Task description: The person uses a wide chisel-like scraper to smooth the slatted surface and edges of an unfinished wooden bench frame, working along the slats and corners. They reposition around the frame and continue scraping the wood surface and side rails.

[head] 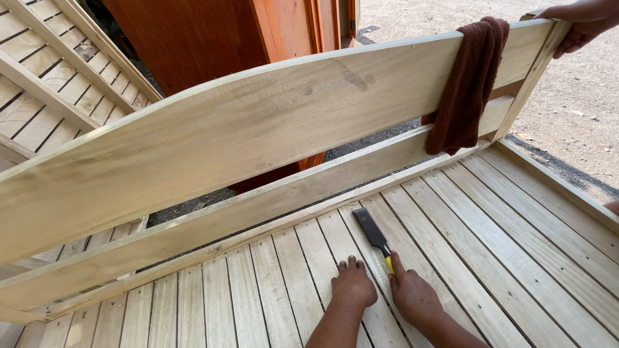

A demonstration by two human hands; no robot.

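Observation:
My right hand is closed on the yellow handle of a chisel, whose dark blade lies flat along a gap between two slats of the pale wooden slatted deck. My left hand is beside it, fingers curled, pressing on the slats just left of the chisel. Both hands are near the bottom middle. A broad curved wooden backrest board stands upright beyond the slats.
A brown towel hangs over the backrest's top right. Another person's hand grips the frame's upper right corner post. A similar slatted wooden piece lies at left, an orange wooden cabinet behind, gravel ground to the right.

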